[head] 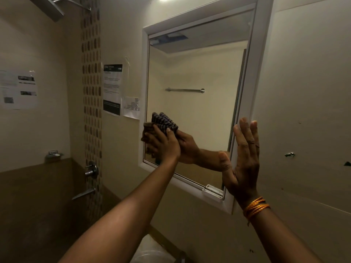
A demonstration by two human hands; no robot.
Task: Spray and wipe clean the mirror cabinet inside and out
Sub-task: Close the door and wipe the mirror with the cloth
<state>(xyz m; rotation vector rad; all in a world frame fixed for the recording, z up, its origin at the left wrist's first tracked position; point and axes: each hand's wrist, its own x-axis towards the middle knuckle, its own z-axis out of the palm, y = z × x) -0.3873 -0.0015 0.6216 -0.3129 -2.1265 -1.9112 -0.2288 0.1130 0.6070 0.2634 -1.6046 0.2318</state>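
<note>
Left hand wiping the lower-left corner of the mirror, right hand flat against the door's right edge.

I see the mirror cabinet [247, 76], white-framed, filling the centre and upper right of the frame, its mirror door [193, 111] reflecting a towel rail and my own forearm. My left hand [163, 143] grips a bunched striped cloth [163, 121] and presses it on the glass at the lower-left corner of the mirror, just inside the frame. My right hand [245, 160] is released, fingers straight and pointing up, palm flat along the door's right edge at lower right of centre; an orange thread band [255, 206] circles that wrist. Left of the cabinet, paper notices [113, 90] are stuck to the wall. A shower head [47, 6] sits at upper left, a tap lever [91, 170] at lower left.
</note>
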